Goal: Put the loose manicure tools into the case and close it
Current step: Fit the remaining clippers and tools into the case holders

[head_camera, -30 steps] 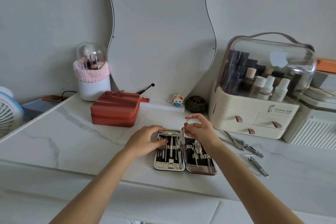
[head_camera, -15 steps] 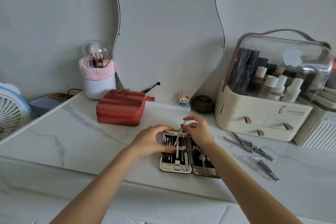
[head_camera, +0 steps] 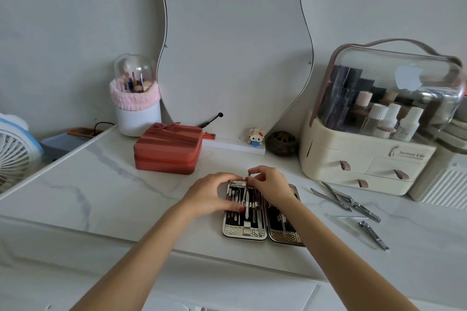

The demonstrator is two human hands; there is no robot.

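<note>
The manicure case (head_camera: 244, 232) lies open and flat on the marble top, its black lining holding several steel tools under straps. My left hand (head_camera: 211, 194) rests on the case's left half, fingers pressed on it. My right hand (head_camera: 270, 185) pinches a thin steel tool (head_camera: 245, 190) by its upper end, its tip down among the tools in the left half. Loose on the counter to the right lie nippers (head_camera: 352, 203), scissors (head_camera: 331, 198), a thin rod (head_camera: 353, 217) and a nail clipper (head_camera: 374, 235).
A red zipped box (head_camera: 168, 150) stands behind and left of the case. A cream cosmetics organiser (head_camera: 366, 161) with a clear lid stands at the right, a wavy mirror (head_camera: 235, 45) at the back, a brush holder (head_camera: 137, 103) and a fan (head_camera: 15, 154) at the left.
My right hand has come down with the thin tool, from above the case's hinge to the left half. The view has shifted slightly.
</note>
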